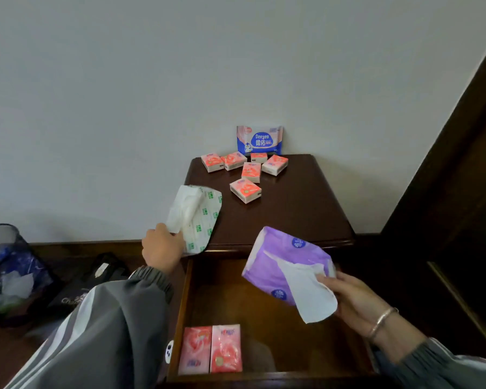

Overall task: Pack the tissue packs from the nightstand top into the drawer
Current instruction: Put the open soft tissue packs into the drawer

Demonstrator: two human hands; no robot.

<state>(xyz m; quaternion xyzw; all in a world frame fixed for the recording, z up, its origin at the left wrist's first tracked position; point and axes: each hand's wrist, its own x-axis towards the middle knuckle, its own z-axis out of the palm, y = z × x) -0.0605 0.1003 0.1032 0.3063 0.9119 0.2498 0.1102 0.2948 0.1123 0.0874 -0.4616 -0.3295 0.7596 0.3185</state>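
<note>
Drawer (278,318), front face below frame edge

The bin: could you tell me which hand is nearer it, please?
Left: the left hand is right of the bin; the right hand is farther right, over the drawer.

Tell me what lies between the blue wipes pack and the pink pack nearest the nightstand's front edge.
Head view: two more pink packs sit between the blue wipes pack and the frontmost pink pack, one behind the other.
</note>
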